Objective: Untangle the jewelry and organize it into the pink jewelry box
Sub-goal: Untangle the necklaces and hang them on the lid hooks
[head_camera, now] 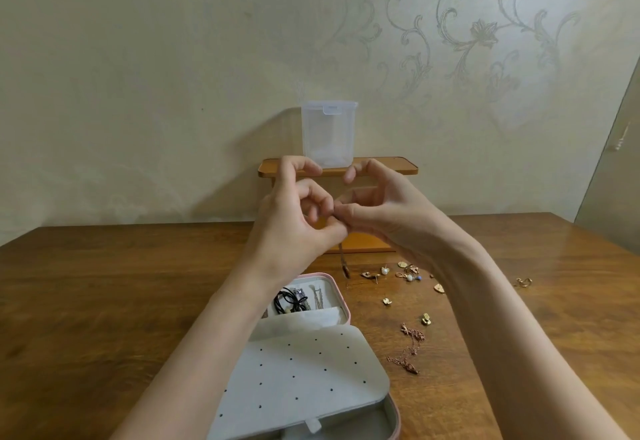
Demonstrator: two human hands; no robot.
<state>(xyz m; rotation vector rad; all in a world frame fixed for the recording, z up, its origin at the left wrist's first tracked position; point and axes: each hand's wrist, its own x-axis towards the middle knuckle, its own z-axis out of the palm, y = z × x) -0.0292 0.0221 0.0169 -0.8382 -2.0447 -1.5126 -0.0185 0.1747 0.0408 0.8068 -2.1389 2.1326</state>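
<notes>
The pink jewelry box (341, 295) lies open nearest the person, ready to receive pieces, with loose earrings (408, 275) scattered beside it. Raised above, the left hand (294, 217) and right hand (384, 207) meet fingertip to fingertip, pinching a thin chain (344, 263) that dangles, probably to work out a knot.

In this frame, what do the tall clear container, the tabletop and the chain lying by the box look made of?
Container: likely plastic, translucent with a frosted look and a snap lid. Tabletop: wood or wood veneer, brown grain, glossy sheen. Chain: metal, seemingly rose-gold toned, fine links.
</notes>
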